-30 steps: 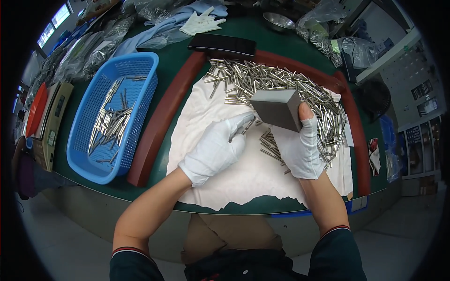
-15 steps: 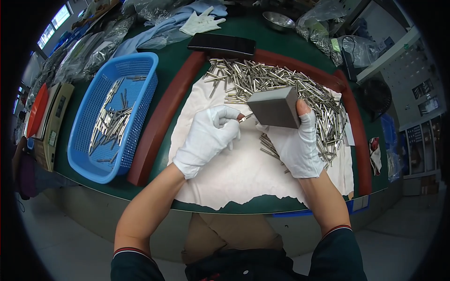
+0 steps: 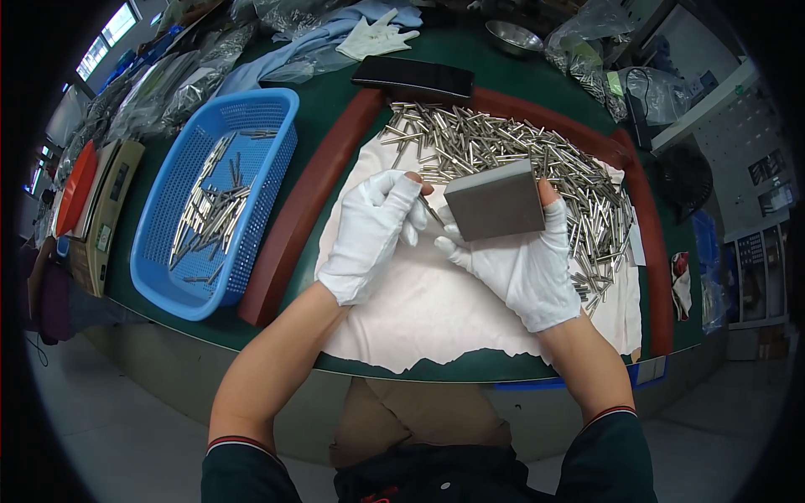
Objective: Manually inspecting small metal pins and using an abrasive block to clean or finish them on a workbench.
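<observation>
Left hand [image 3: 373, 235], white-gloved with bare skin showing at the tips, pinches a slim metal pin [image 3: 433, 213] between thumb and finger; pin slants down toward the right, near the block's left side. Right hand [image 3: 530, 277], gloved likewise, thumb tip bare, grips a grey rectangular block [image 3: 496, 207] over the pale cloth [image 3: 419, 314]. Heap of metal pins [image 3: 599, 214] behind and right of the block, inside dark red rails [image 3: 312, 205]. Blue perforated basket [image 3: 273, 172], left of the rails, holds more pins. Black smartphone [image 3: 412, 75] at the far rail.
</observation>
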`<state>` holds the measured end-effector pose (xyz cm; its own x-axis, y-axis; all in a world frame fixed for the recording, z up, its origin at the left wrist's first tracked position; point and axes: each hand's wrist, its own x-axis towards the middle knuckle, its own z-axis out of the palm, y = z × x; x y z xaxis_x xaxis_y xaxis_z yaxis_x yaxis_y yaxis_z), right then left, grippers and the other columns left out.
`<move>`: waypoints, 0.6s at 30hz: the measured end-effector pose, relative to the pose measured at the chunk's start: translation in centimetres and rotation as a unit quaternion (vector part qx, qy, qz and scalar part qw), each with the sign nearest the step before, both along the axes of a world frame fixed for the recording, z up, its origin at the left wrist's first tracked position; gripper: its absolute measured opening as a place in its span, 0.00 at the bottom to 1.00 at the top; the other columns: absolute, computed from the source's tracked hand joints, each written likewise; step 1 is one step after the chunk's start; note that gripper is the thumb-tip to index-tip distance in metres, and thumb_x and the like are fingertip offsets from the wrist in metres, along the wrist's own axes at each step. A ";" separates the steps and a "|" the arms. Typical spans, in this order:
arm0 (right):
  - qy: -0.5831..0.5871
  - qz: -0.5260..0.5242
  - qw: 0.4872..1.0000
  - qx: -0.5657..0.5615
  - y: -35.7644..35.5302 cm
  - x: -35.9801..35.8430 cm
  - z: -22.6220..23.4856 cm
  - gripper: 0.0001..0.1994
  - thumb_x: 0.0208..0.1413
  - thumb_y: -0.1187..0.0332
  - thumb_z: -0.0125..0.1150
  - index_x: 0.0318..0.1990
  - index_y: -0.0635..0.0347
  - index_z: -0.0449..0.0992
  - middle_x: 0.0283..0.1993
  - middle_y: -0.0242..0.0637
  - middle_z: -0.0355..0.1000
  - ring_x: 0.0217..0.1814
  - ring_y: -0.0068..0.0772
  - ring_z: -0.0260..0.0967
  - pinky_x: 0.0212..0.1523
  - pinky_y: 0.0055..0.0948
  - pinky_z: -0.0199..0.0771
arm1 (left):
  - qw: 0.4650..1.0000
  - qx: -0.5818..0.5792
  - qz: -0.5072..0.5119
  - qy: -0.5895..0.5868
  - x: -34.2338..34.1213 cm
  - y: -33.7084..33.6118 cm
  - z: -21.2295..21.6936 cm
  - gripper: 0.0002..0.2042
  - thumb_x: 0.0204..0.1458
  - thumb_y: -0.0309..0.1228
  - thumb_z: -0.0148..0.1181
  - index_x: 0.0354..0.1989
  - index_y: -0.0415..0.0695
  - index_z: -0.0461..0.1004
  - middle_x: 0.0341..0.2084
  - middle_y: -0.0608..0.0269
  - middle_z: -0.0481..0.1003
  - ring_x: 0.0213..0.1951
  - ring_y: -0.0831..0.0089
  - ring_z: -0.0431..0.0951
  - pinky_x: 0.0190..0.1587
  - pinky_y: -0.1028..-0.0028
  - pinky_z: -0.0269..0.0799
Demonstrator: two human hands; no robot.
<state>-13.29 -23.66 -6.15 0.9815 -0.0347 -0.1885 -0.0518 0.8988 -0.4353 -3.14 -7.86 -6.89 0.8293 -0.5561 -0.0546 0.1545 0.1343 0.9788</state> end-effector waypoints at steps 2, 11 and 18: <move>-0.003 0.013 1.000 0.023 0.1 0.0 -0.1 0.36 0.53 0.39 0.53 0.56 0.65 0.66 0.52 0.52 0.68 0.49 0.48 0.71 0.54 0.50 0.72 | 0.999 -0.016 -0.038 0.023 -0.1 -0.2 -0.2 0.13 0.62 0.38 0.51 0.35 0.40 0.74 0.16 0.68 0.71 0.17 0.83 0.67 0.21 0.82 0.62; -0.058 0.029 0.995 0.073 0.1 0.1 -0.2 0.32 0.57 0.42 0.52 0.55 0.63 0.66 0.55 0.50 0.67 0.53 0.45 0.67 0.56 0.45 0.69 | 0.998 -0.020 -0.059 0.011 -0.8 -0.9 -0.7 0.10 0.61 0.34 0.52 0.33 0.41 0.72 0.19 0.66 0.74 0.17 0.83 0.70 0.21 0.84 0.64; -0.038 -0.013 0.992 0.117 -0.3 0.2 0.7 0.38 0.53 0.40 0.55 0.56 0.69 0.65 0.52 0.56 0.67 0.49 0.49 0.69 0.54 0.47 0.71 | 0.997 -0.002 -0.065 0.035 -0.4 -0.5 0.3 0.13 0.61 0.29 0.49 0.50 0.35 0.65 0.23 0.57 0.76 0.20 0.74 0.76 0.23 0.79 0.72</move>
<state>-13.09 -23.94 -5.47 0.9924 -0.0244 -0.1205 -0.0023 0.9762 -0.2170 -3.51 -8.38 -6.63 0.7441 -0.6593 -0.1077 0.2396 0.1129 0.9643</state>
